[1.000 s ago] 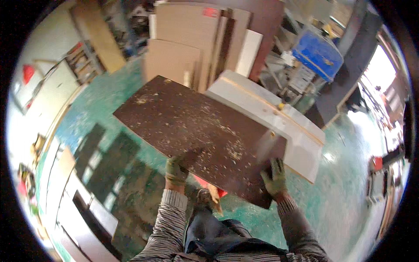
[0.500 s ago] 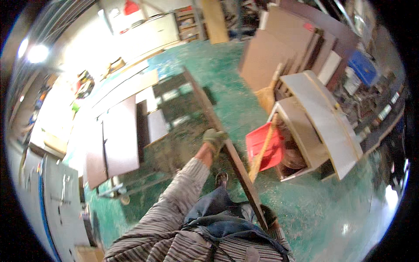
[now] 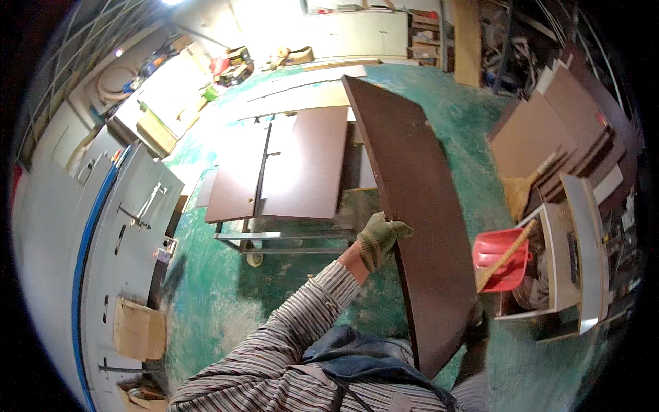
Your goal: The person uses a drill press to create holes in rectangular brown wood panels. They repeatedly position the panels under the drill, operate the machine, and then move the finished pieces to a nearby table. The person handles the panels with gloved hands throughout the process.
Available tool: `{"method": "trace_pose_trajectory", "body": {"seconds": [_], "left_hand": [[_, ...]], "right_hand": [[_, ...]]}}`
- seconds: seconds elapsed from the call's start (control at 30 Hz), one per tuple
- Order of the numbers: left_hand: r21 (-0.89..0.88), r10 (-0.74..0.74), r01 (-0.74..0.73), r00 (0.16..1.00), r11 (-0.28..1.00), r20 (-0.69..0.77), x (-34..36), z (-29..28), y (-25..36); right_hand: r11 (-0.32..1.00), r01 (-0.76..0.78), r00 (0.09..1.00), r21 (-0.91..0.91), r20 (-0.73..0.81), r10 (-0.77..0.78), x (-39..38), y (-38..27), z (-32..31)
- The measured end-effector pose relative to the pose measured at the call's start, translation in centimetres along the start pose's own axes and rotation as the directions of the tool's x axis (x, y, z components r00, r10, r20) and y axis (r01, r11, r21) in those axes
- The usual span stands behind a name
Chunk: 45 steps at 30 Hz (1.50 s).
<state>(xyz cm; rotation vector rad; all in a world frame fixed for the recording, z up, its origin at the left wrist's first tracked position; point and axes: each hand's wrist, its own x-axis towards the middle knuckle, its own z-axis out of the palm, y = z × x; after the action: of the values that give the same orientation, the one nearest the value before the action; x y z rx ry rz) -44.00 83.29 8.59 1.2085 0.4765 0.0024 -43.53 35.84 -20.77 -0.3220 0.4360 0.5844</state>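
A long dark brown board (image 3: 419,178) stands tilted on edge between my hands, running away from my body. My left hand (image 3: 381,240), in a green knit glove, is closed on the board's left edge. My right hand is largely hidden by the board's lower right part, with its sleeve (image 3: 470,391) showing below; its fingers cannot be made out. Left of the board, brown panels (image 3: 309,165) lie on a metal trolley (image 3: 292,235) with casters.
Large grey machine (image 3: 117,261) at left, with a cardboard piece (image 3: 139,329). At right: a red shovel (image 3: 498,254), straw broom (image 3: 522,192), white-edged box (image 3: 552,268) and leaning panels (image 3: 539,130). Loaded benches (image 3: 171,103) and a white cabinet (image 3: 353,38) line the back.
The board has tipped from lying flat onto its edge and swung round to point away from me. My view has turned left, bringing the trolley and grey machine toward the middle.
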Motion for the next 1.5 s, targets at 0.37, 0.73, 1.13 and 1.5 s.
{"method": "trace_pose_trajectory", "body": {"seconds": [0.37,0.73,1.13,1.5], "left_hand": [[-0.358,0.306,-0.313,0.949,0.88,-0.078,-6.5,-37.1,18.4],[0.433,0.282,0.197,0.517,0.879,-0.808,-5.8,-68.4,0.5],[0.717,0.214,0.694,0.691,0.07,-0.69,1.1,-101.6,-2.4],[0.837,0.091,0.52,0.854,-0.173,-0.512,9.8,-113.2,-8.7]], "right_hand": [[-0.928,0.215,0.728,-0.305,0.683,-0.055,13.6,22.5,26.9],[-0.549,0.149,0.974,-0.823,0.217,-0.06,18.6,58.2,34.3],[-0.418,0.032,0.995,-0.908,-0.01,0.096,32.5,80.8,39.9],[-0.414,-0.133,0.99,-0.901,-0.103,-0.094,37.4,90.3,35.1]]}}
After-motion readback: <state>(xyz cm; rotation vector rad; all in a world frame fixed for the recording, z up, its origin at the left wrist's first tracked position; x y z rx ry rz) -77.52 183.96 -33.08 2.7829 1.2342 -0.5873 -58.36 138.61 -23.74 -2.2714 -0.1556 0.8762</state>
